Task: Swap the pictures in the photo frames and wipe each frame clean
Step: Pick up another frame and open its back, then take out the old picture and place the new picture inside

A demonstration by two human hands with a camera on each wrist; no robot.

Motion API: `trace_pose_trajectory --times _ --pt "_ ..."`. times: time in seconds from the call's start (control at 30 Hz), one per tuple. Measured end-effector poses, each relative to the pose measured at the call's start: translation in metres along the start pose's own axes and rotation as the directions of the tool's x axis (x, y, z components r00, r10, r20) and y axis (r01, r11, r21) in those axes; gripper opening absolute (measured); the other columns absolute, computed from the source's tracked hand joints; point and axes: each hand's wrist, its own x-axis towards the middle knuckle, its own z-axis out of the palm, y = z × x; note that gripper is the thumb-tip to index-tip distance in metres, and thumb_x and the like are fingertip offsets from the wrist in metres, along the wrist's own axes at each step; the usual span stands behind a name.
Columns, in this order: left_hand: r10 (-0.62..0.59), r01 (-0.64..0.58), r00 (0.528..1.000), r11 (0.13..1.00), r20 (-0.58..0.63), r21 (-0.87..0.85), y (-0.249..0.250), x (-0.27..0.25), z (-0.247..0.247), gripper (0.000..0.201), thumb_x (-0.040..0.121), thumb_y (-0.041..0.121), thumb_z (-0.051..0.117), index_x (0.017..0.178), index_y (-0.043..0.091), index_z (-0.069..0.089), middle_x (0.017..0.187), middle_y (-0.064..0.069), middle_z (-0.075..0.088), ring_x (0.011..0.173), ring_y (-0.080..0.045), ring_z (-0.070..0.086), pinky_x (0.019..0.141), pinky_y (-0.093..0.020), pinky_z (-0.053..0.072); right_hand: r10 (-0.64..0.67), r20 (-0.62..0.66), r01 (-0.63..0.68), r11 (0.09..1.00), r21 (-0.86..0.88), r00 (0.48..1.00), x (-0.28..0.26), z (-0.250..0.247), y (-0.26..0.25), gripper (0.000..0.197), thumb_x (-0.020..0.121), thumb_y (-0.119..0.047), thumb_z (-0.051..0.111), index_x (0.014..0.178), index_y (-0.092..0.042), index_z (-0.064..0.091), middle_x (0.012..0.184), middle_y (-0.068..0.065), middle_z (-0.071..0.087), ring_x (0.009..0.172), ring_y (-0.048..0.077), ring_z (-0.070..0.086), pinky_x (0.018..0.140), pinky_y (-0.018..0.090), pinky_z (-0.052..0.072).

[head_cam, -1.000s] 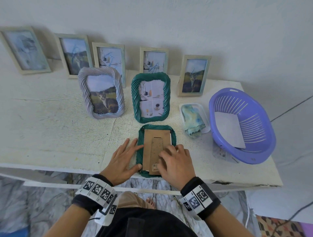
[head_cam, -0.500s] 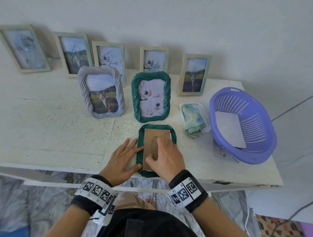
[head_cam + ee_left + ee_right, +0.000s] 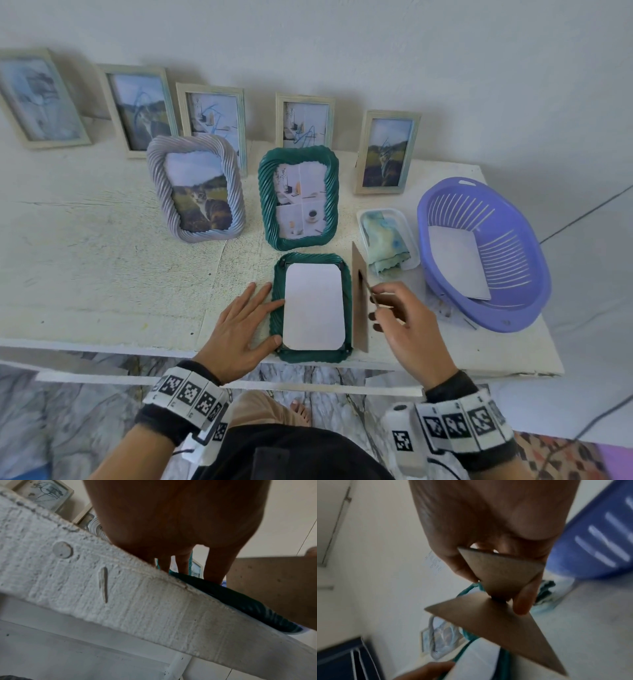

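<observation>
Face-down green frame [image 3: 313,356] at table's [image 3: 102,274] six o'clock edge, white picture back [image 3: 313,305] showing: left hand [image 3: 239,329] is lying flat at its nine o'clock side, seemingly steadying, while right hand [image 3: 407,329] at three o'clock is pinching the backing board's [image 3: 359,301] stand, holding it on edge, likely for clearing.

Head view: high above the near edge of the tabletop [image 3: 85,274], facing forward and down to the back wall, whole surface in frame. Left wrist view: very close, below the near edge of the tabletop [image 3: 120,601], looking up along the left hand [image 3: 171,513]. Right wrist view: close, blurred, looking along the right hand [image 3: 488,520] toward the right end. All three share the brown backing board [image 3: 359,301] [image 3: 274,588] [image 3: 496,628] and the face-down green frame [image 3: 313,356] [image 3: 240,599] [image 3: 462,654].
</observation>
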Motion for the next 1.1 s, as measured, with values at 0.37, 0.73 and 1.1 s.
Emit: trace_pose_trajectory --times 0.37,0.73,1.1 --pt "0.003 -0.003 1.0 1.0 0.009 0.012 -0.003 -0.001 0.001 0.07 0.085 0.076 0.027 0.146 0.04 0.032 0.161 0.017 0.006 0.148 -0.003 -0.009 0.118 -0.034 0.002 0.068 0.029 -0.025 0.677 -0.735 0.997 -0.006 0.01 0.034 0.037 0.092 -0.031 0.05 0.127 -0.019 0.053 0.118 0.011 0.052 0.1 0.028 0.047 0.076 0.032 0.045" --pt "0.002 -0.002 1.0 1.0 -0.008 0.005 -0.002 -0.001 0.001 0.068 0.086 0.072 0.032 0.146 0.04 0.032 0.16 0.018 0.007 0.148 -0.002 -0.009 0.118 -0.033 0.002 -0.198 0.168 0.256 0.615 -0.746 0.966 0.008 0.037 0.023 0.036 0.085 -0.041 0.055 0.11 -0.018 0.065 0.112 0.007 0.057 0.099 0.029 0.051 0.078 0.039 0.05" --pt "-0.002 0.002 1.0 1.0 -0.005 0.001 -0.002 0.0 0.002 0.067 0.087 0.067 0.034 0.147 0.037 0.032 0.161 0.015 0.007 0.148 -0.002 -0.01 0.118 -0.033 0.001 -0.283 0.422 0.507 0.534 -0.676 0.861 0.004 0.065 0.021 0.031 0.083 -0.045 0.054 0.099 -0.022 0.067 0.101 0.0 0.06 0.092 0.025 0.05 0.074 0.038 0.051"
